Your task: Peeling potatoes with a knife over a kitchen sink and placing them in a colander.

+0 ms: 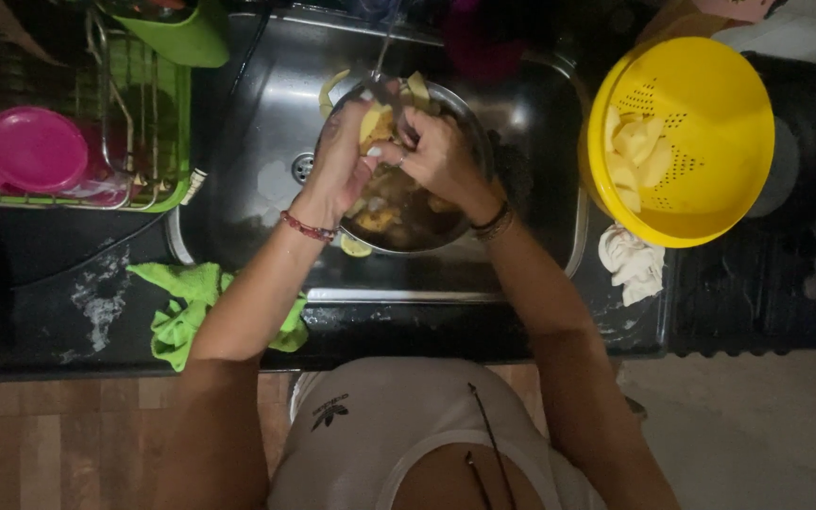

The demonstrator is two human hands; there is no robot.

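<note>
Over the steel sink (257, 113), my left hand (347, 156) holds a pale yellow potato (374, 123) above a metal bowl (465, 118) full of peels and scraps. My right hand (441, 156) meets it from the right, gripping a small metal blade or peeler (391, 94) against the potato; which tool it is I cannot tell. A thin stream of water falls from the tap just above both hands. To the right, a yellow colander (710, 113) holds several peeled potato pieces (639, 151).
A green dish rack (167, 142) with a pink lid (35, 148) stands left of the sink. A green cloth (186, 307) lies on the dark counter's front edge. A white crumpled cloth (633, 264) lies below the colander. A dark stove (767, 283) is at right.
</note>
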